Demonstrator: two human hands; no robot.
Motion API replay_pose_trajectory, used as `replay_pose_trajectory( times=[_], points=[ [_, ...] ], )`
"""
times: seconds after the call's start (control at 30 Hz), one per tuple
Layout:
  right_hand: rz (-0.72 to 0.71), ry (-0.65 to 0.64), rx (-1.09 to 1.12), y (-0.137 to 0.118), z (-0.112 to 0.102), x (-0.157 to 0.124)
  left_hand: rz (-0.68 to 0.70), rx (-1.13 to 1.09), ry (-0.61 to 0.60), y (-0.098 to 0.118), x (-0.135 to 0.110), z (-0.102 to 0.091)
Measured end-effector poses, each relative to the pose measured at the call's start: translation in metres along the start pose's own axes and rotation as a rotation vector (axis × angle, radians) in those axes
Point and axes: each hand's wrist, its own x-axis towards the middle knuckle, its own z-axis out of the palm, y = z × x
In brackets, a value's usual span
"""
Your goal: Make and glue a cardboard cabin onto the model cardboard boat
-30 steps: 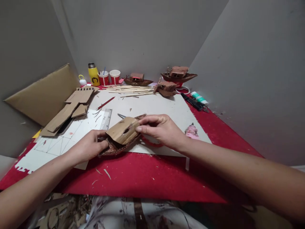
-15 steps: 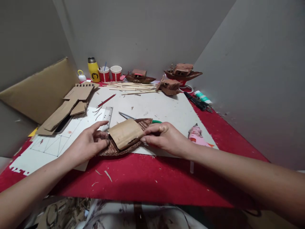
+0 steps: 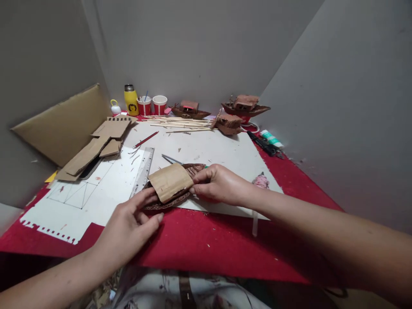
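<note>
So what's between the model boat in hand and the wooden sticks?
In the head view, pointed metal blades, apparently scissors, and a small scrap lie on the white sheet between boat and sticks.

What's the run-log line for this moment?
left hand: at left end of model boat, thumb apart | right hand: pinching boat's right side | cardboard roof: over boat

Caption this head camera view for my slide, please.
Bare left hand and bare right hand on a small brown corrugated-cardboard boat with a curved tan roof.
</note>
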Motion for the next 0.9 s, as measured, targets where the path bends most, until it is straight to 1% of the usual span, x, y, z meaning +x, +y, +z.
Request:
replay_pose_trajectory(
  times=[0.2,0.27,0.37,0.47,0.6,0.77,0.9],
  points=[
    [0.031,-0.003,-0.025,0.002,0.0,0.01,0.024,-0.311,0.007,0.003,0.015,0.014],
    [0.036,-0.005,-0.031,0.002,0.001,0.01,0.042,-0.353,0.01,0.004,0.017,0.017],
    [0.048,-0.012,-0.038,0.0,0.003,0.007,0.086,-0.296,0.035,0.005,0.021,0.017],
    [0.06,-0.02,-0.025,-0.002,0.006,0.001,0.109,-0.235,0.071,0.005,0.027,0.013],
    [0.051,-0.007,0.033,-0.001,0.016,-0.006,0.097,-0.267,0.057,0.003,0.034,0.006],
    [0.04,0.044,0.075,0.004,0.032,-0.006,0.092,-0.271,0.048,0.003,0.035,0.005],
    [0.023,0.103,0.092,0.003,0.04,-0.003,0.083,-0.264,0.037,0.002,0.031,0.005]
  ],
)
